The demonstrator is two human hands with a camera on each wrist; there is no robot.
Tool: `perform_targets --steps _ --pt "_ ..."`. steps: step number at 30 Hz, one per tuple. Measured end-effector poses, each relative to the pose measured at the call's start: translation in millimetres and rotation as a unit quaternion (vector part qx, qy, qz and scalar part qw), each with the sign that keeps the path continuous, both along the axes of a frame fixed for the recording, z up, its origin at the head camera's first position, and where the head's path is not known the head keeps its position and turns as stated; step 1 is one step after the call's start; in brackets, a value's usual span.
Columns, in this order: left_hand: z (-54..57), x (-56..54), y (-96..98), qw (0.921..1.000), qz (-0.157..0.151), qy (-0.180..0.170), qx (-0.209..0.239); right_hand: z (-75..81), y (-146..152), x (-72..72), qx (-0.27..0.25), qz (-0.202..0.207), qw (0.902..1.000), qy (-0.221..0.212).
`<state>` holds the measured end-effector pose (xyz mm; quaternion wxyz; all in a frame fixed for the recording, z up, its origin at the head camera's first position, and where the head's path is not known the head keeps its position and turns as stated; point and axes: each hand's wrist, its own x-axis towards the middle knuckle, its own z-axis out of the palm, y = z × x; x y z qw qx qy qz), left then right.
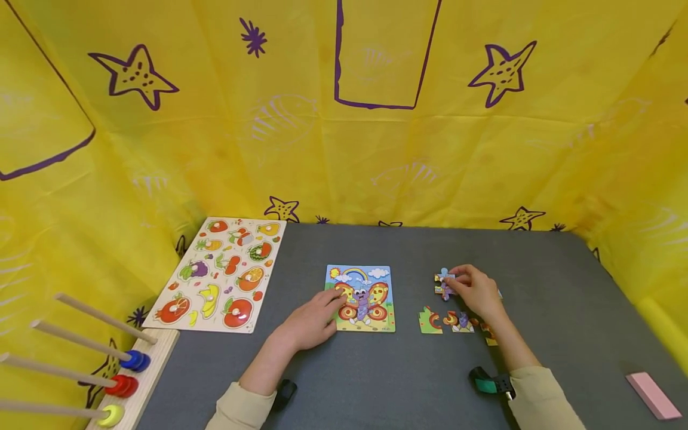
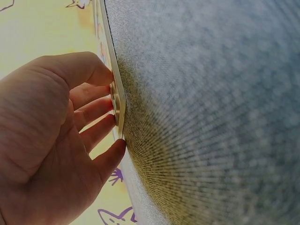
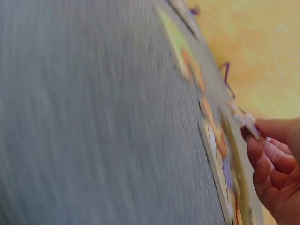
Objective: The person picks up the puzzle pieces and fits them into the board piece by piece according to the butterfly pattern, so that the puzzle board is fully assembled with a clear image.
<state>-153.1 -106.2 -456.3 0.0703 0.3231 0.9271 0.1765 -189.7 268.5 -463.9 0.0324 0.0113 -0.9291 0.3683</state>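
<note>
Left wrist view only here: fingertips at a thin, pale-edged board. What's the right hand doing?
Observer: The right hand pinches a small blue, purple and orange jigsaw piece.
Operator: Mine's edge-on. What's printed on it?
Observer: The square board at the left hand shows a purple-bodied butterfly with red-and-yellow wings.
Operator: Any more like the right one's?
Observer: Yes, a green jigsaw piece with a red-orange swirl lies on the dark grey table, right of the board.

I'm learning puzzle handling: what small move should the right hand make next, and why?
Perhaps ease the held puzzle piece toward the loose purple-marked piece to test the fit: the right hand pinches it just beyond, and both show purple.
</note>
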Motion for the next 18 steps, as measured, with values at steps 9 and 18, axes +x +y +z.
perform_targets --steps 9,18 --pt "0.7 0.2 -1.2 1.0000 -0.001 -0.003 -0.001 -2.2 -45.0 -3.8 -0.117 0.018 0.9916 -0.052" --pt "0.4 0.3 -1.2 1.0000 0.003 -0.005 -0.005 -3.0 -112.5 -3.9 -0.140 0.060 0.9872 -0.049"
